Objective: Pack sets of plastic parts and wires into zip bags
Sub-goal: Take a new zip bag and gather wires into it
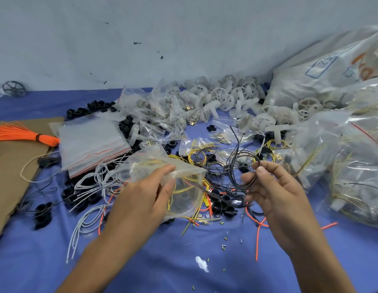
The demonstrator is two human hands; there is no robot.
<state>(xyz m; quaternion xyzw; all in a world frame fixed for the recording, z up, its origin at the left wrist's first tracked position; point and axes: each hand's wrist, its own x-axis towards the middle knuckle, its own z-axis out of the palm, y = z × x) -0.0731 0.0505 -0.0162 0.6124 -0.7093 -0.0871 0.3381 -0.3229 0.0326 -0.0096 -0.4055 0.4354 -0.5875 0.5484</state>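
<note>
While the left grip [141,199] pinched a clear bag [150,163] at its mouth above the blue worktop [162,254], the right grip [275,193] held a black wire coil [234,149] between thumb and fingers, just right of the bag. Stacked bags [93,140] lay left, white wheels [224,98] behind.

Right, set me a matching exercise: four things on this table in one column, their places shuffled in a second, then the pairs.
1 orange wire bundle
2 stack of empty zip bags
3 coiled black wire
4 white plastic wheels

A pinched in the right hand
B piled at the back by the wall
C on the brown cardboard, far left
D left of centre, at the cardboard's right edge

Pairs: 1-C, 2-D, 3-A, 4-B
</note>
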